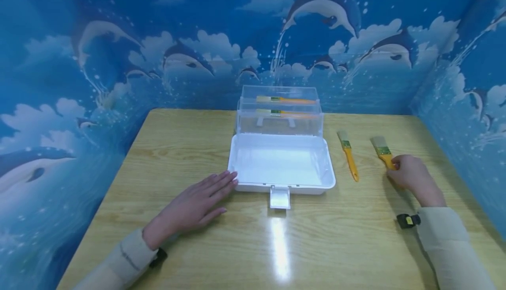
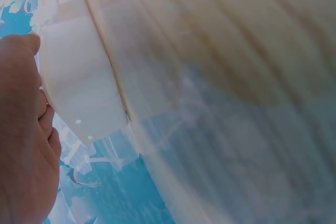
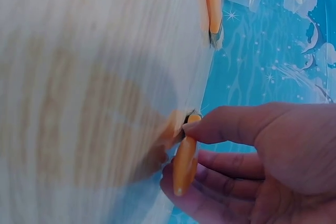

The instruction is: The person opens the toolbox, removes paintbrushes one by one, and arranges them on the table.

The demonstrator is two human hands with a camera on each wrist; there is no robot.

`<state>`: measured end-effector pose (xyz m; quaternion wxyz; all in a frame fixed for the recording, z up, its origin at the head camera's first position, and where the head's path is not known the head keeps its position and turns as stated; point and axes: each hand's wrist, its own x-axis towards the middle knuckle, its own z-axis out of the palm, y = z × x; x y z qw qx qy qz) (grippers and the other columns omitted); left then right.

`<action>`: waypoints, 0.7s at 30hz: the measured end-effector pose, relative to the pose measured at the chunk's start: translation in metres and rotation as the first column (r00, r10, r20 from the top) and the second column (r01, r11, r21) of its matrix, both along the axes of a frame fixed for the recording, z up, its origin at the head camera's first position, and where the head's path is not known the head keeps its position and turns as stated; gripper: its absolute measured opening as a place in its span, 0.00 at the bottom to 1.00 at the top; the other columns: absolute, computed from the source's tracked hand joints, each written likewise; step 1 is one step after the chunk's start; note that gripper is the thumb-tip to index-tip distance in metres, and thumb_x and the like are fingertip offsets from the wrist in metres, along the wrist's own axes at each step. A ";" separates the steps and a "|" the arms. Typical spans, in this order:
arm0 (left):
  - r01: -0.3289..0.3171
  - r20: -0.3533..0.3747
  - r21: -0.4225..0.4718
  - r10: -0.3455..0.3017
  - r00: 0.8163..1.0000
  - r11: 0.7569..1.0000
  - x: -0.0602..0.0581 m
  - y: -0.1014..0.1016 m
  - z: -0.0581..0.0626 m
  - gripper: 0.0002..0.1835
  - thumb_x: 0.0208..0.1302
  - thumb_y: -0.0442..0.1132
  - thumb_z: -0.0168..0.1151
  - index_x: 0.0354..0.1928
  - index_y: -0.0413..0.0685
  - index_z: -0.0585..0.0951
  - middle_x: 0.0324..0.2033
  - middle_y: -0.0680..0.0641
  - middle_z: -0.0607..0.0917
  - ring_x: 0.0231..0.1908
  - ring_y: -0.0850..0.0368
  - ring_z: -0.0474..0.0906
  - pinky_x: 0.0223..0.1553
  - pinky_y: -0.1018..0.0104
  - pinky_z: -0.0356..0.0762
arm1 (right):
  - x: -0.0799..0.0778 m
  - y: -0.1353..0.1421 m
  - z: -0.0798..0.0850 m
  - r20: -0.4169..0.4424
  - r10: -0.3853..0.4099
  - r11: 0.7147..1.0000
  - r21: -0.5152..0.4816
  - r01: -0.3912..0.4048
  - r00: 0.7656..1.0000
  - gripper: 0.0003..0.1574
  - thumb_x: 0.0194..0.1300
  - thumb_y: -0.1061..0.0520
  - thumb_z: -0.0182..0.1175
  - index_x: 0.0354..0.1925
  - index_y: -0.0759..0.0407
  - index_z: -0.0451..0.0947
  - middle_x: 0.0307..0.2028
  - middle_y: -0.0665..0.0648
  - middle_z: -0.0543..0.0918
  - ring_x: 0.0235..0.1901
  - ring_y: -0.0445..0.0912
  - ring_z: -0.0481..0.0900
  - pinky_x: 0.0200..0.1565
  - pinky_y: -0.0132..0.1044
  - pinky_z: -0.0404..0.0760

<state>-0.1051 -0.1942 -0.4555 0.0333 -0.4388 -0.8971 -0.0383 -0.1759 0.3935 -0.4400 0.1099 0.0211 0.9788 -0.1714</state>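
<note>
A white plastic box [image 1: 278, 160] stands at the middle of the table, its clear lid [image 1: 280, 123] raised at the back. My left hand [image 1: 197, 202] touches the box's front left corner with straight fingers; in the left wrist view the box's side [image 2: 84, 77] shows beside the fingers. My right hand [image 1: 413, 178] pinches the orange handle of a wide paintbrush [image 1: 382, 146], whose pale bristles point away from me. From the right wrist, thumb and fingers show round that orange handle [image 3: 185, 166]. Between box and right hand lies a narrower paintbrush [image 1: 348, 158].
The light wood table [image 1: 186, 140] carries everything. Two orange-handled brushes, one of them an upper brush [image 1: 288, 99], show at the clear lid. A white latch [image 1: 280, 197] hangs open at the box's front. Blue dolphin-print walls [image 1: 197, 17] enclose the back and sides.
</note>
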 end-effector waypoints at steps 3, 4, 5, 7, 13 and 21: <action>-0.002 0.006 0.000 0.002 1.000 1.000 0.000 0.000 0.000 0.37 0.79 0.54 0.47 0.81 0.49 0.50 0.81 0.48 0.48 0.80 0.53 0.45 0.79 0.55 0.50 | 0.000 -0.001 -0.001 0.000 -0.008 1.000 0.010 0.008 1.000 0.32 0.68 0.59 0.59 0.56 0.88 0.68 0.38 0.78 0.80 0.31 0.57 0.80 0.32 0.48 0.81; -0.001 0.005 0.000 0.001 1.000 1.000 0.000 0.000 0.001 0.37 0.79 0.55 0.47 0.81 0.49 0.50 0.81 0.48 0.48 0.80 0.52 0.46 0.79 0.55 0.50 | 0.000 -0.001 -0.002 0.003 -0.010 1.000 0.006 0.010 1.000 0.32 0.68 0.59 0.58 0.56 0.87 0.69 0.36 0.75 0.80 0.28 0.55 0.78 0.29 0.45 0.80; -0.002 0.007 -0.001 0.002 1.000 1.000 0.000 0.000 0.001 0.37 0.79 0.55 0.47 0.81 0.49 0.50 0.81 0.48 0.48 0.80 0.53 0.46 0.79 0.55 0.49 | -0.001 -0.001 -0.002 0.004 -0.007 1.000 0.002 0.007 1.000 0.31 0.68 0.58 0.58 0.56 0.87 0.69 0.34 0.73 0.80 0.26 0.53 0.77 0.28 0.43 0.78; -0.002 0.007 -0.004 0.002 1.000 1.000 0.000 0.000 0.001 0.37 0.79 0.55 0.47 0.81 0.49 0.50 0.81 0.48 0.48 0.80 0.53 0.46 0.80 0.56 0.48 | -0.001 -0.002 -0.003 0.003 -0.007 1.000 -0.007 0.007 1.000 0.30 0.68 0.58 0.58 0.54 0.86 0.70 0.30 0.68 0.79 0.24 0.50 0.74 0.25 0.39 0.74; -0.005 0.015 -0.007 0.005 1.000 1.000 0.000 0.001 0.002 0.37 0.79 0.54 0.47 0.81 0.49 0.50 0.81 0.49 0.48 0.80 0.53 0.46 0.80 0.58 0.46 | -0.006 -0.008 -0.005 -0.027 0.004 1.000 -0.010 -0.005 1.000 0.30 0.69 0.57 0.59 0.55 0.85 0.71 0.36 0.71 0.81 0.27 0.50 0.76 0.26 0.39 0.77; -0.006 0.012 -0.012 0.007 1.000 1.000 0.000 0.000 0.000 0.37 0.80 0.55 0.46 0.81 0.49 0.49 0.81 0.49 0.47 0.80 0.53 0.44 0.80 0.56 0.48 | -0.013 -0.016 -0.008 -0.034 0.024 1.000 -0.018 -0.024 0.999 0.21 0.70 0.57 0.60 0.45 0.78 0.75 0.27 0.61 0.76 0.24 0.48 0.72 0.25 0.38 0.70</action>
